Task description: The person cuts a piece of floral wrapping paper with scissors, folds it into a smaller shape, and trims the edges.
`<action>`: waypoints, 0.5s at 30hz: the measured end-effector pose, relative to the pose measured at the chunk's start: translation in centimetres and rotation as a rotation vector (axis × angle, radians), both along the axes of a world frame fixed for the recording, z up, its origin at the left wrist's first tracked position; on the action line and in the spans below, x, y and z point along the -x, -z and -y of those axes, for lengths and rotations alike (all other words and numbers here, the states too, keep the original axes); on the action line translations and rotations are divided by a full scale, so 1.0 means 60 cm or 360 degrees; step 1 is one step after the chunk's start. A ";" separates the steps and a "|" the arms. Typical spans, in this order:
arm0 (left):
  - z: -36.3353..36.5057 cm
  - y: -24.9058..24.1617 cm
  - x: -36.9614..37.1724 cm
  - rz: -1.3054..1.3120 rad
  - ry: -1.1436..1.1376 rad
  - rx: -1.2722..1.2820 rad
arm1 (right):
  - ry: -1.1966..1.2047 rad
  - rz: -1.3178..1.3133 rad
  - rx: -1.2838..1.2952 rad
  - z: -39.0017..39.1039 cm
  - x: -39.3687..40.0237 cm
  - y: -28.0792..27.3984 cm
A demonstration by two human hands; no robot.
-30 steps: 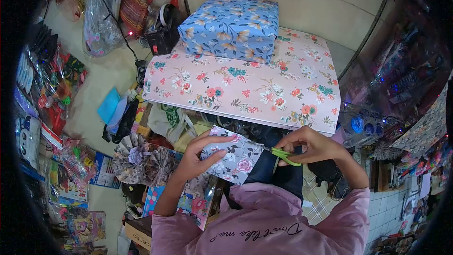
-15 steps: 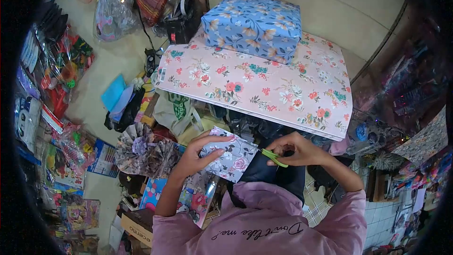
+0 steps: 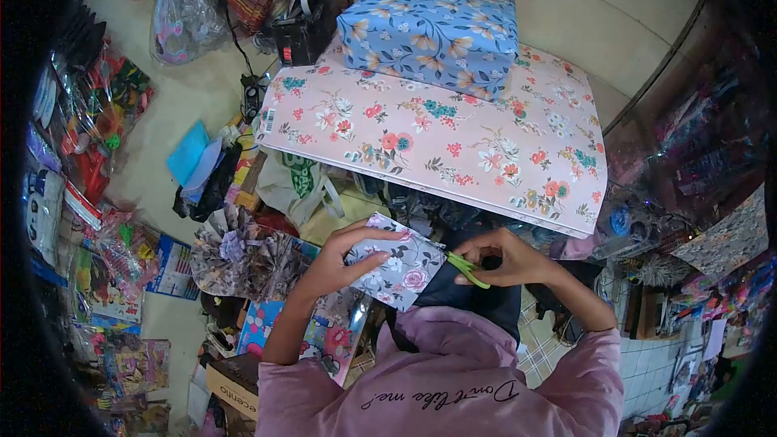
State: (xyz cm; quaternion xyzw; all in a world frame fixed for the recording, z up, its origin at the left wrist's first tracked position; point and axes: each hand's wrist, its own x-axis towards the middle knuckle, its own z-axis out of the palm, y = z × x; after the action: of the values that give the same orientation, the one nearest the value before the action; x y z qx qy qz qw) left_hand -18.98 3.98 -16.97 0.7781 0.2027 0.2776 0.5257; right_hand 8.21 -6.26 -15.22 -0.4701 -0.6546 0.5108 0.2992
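Observation:
My left hand (image 3: pixel 344 259) grips a folded piece of grey floral paper (image 3: pixel 396 265) with pink roses, thumb on top and fingers along the upper edge. In my right hand (image 3: pixel 500 257) is a pair of scissors (image 3: pixel 467 269) with lime-green handles. The blades point left, right at the paper's right edge, and are mostly hidden there. Both hands are over my lap, in front of the pink floral sheets (image 3: pixel 437 133). On those sheets rests a box wrapped in blue floral paper (image 3: pixel 429 36).
A pleated paper rosette (image 3: pixel 235 255) lies left of my left arm, above a blue patterned sheet (image 3: pixel 324 332) and a cardboard box (image 3: pixel 235 384). A white-and-green bag (image 3: pixel 295 186) sits below the pink sheets. Plastic-wrapped goods (image 3: pixel 105 121) line the left side.
The view has shifted slightly. Both hands keep nearly the same pose, with the scissors still at the paper's right edge.

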 end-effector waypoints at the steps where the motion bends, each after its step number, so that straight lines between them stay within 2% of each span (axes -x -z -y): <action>1: -0.001 0.001 -0.001 -0.0013 0.0005 0.0005 | 0.0007 -0.0006 -0.0024 0.001 -0.001 0.001; 7: -0.006 0.004 -0.009 -0.0030 0.0033 0.0038 | 0.0063 0.0073 0.0054 0.006 -0.008 0.001; 15: -0.011 -0.005 -0.018 -0.0067 0.0102 0.0003 | 0.0057 -0.0064 0.0040 0.002 -0.016 0.015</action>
State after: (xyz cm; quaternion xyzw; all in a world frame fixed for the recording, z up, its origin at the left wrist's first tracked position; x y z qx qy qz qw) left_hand -17.91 4.64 -16.69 0.7893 0.1891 0.2439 0.5308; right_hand 9.17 -6.40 -16.13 -0.4752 -0.6333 0.5230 0.3156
